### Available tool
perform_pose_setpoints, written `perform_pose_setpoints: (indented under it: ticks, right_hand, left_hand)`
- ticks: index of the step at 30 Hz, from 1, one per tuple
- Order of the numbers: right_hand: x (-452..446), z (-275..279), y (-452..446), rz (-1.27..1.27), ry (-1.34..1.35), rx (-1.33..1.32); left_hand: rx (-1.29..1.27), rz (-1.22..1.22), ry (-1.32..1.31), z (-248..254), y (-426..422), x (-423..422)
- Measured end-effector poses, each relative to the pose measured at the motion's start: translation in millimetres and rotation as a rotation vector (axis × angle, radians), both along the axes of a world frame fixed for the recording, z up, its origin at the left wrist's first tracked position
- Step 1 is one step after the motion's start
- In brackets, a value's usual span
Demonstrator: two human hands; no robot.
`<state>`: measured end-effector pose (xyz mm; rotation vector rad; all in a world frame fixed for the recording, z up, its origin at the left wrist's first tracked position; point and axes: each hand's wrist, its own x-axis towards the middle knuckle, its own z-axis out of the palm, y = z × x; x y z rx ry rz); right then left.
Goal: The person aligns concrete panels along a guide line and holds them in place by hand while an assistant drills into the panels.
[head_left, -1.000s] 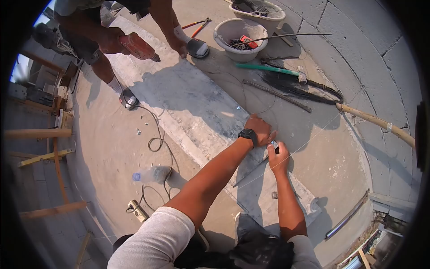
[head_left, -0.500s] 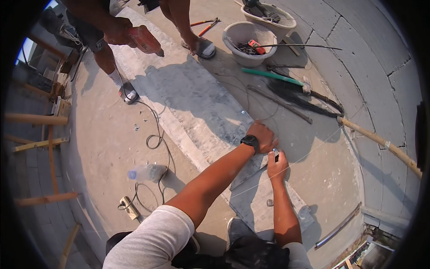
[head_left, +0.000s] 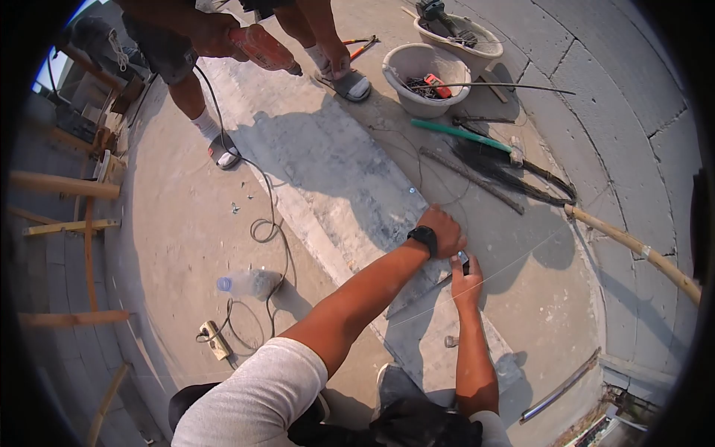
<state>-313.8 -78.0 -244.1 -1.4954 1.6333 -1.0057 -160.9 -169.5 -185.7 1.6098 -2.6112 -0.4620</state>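
Red power drill (head_left: 264, 49) has moved nearer one grey sandal (head_left: 354, 88); right hand (head_left: 467, 287) clamps fingers on small black-silver object (head_left: 464, 262); left hand (head_left: 442, 231), I cannot tell; work on long grey board (head_left: 320, 167) seems unfinished.

The left hand (head_left: 441, 231) lies at the right edge of a long grey flat panel (head_left: 313, 160); beside it, the right hand (head_left: 468, 281) grips a small dark-and-silvery object (head_left: 464, 261). Beyond that edge stand 2 round off-white buckets (head_left: 423, 104); a co-worker's hand (head_left: 216, 36) holds a red power drill (head_left: 264, 49).

Gry board (head_left: 316, 164) | patchy, flat on flr (head_left: 179, 238) | sm dk/silver item (head_left: 465, 261) | in R fingers (head_left: 456, 271), nr board edge
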Motion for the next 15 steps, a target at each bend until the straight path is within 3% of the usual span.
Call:
perform_pose_setpoints:
  ticks: [5,7,9,10,12,15]
  right_hand:
    - [-38.6,59.0,53.7,-0.104,-0.043,0.202]
    - [-65.5,65.2,77.7,-0.129,0.179,0.123]
    - [-97.2,53.8,100.2,-0.143,0.265,0.124]
    - [-111.6,47.5,109.7,-0.160,0.352,0.130]
    - [-132.6,39.9,127.3,-0.189,0.367,0.131]
    - [-142.2,35.9,137.2,-0.213,0.358,0.116]
  left_hand:
    - [0.028,-0.050,0.041,4.7,-3.1,6.5]
    - [0.065,-0.077,0.126,1.4,6.4,13.4]
    - [-0.266,-0.039,0.338,-16.0,18.7,21.8]
    - [-0.273,-0.045,0.338,-11.2,28.5,26.5]
    - [-0.228,0.191,0.407,-1.3,59.6,42.4]
    - [-0.124,0.306,0.525,4.8,102.0,75.8]
